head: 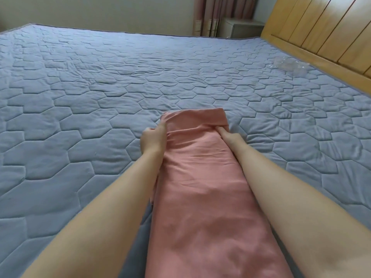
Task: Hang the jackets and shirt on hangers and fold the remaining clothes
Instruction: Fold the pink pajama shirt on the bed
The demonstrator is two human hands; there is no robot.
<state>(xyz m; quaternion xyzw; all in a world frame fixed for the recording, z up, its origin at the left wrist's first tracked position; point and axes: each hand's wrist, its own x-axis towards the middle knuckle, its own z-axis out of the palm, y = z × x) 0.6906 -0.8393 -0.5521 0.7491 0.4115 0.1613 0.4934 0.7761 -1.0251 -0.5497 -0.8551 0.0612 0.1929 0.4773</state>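
Note:
A pink garment (200,177) lies in a long narrow strip on the blue quilted bed (100,87), running from the near edge towards the middle. Its far end is turned back over itself in a short fold. My left hand (153,138) grips the left edge of the cloth just below that fold, fingers curled round it. My right hand (228,135) holds the right edge, its fingertips tucked under the folded flap and partly hidden.
A crumpled clear plastic bag (289,64) lies on the bed at the far right, next to the wooden headboard (321,31). A small bedside cabinet (243,28) and curtains (218,9) stand beyond the far edge.

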